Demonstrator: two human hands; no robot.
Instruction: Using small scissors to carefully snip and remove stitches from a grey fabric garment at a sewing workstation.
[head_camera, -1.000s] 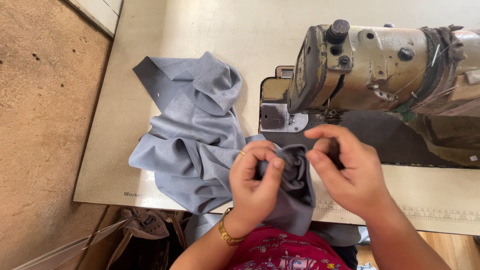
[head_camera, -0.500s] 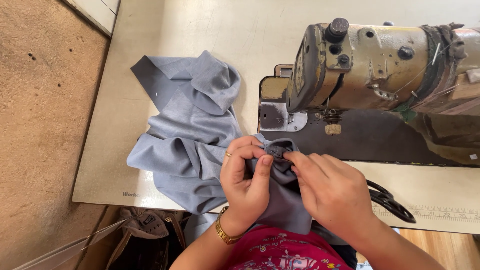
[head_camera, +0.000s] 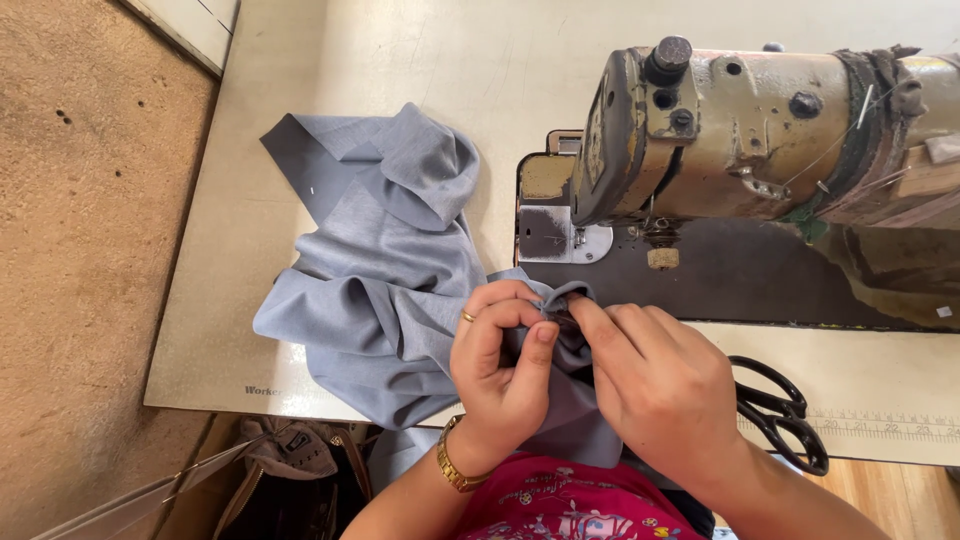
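A grey-blue fabric piece (head_camera: 380, 270) lies crumpled on the pale sewing table (head_camera: 420, 60), one end pulled toward me. My left hand (head_camera: 500, 370), with a ring and a gold bracelet, pinches a bunched corner of that fabric between thumb and fingers. My right hand (head_camera: 660, 385) grips the same bunched corner from the right, its fingers touching the left hand's. Both hands are just in front of the machine bed, below the presser foot (head_camera: 585, 240). The fabric's lower end hangs over the table edge onto my lap.
An old yellowish sewing machine (head_camera: 760, 130) fills the upper right, over a dark bed plate (head_camera: 740, 280). Black scissors (head_camera: 785, 410) lie right of my right hand near a printed ruler strip. A brown bag (head_camera: 290, 460) sits on the floor below the table's left edge.
Both hands have drawn the bunched fabric corner closer to my body and tightened together. The right hand dropped from near the machine, and scissors came into view.
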